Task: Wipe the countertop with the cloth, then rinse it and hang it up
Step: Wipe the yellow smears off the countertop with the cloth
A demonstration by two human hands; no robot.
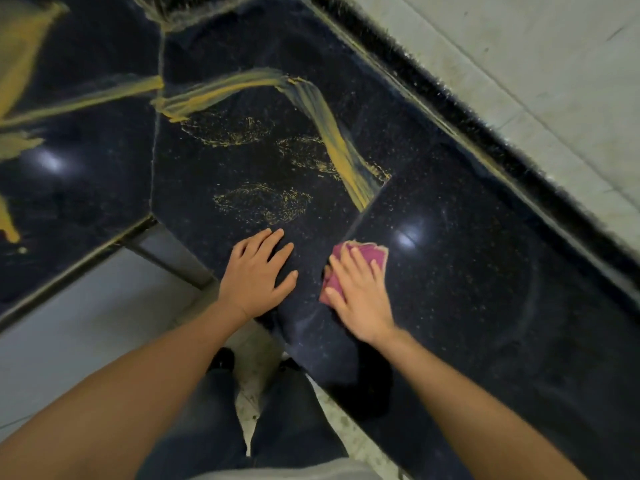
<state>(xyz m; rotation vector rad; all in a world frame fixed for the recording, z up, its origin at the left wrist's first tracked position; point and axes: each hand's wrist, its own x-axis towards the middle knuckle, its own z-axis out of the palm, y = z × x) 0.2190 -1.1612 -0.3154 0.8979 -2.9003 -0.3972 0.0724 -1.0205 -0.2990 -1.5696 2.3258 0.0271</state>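
As left hand lies flat, right hand presses seemingly folded cloth.

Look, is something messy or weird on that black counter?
Yes. Thick yellow smears streak across the dark countertop, with thin speckled swirls between them, like something spilled and dragged around. The right hand presses the pink cloth flat near the front edge; the left hand lies flat beside it.

wall: pale tiles running across 1–2 o'clock | black kerb: edging the dark speckled tabletop below the wall | floor: lying pale grey at 8 o'clock, showing speckles at 6 | light: two white glints shining at 3 and 9 o'clock
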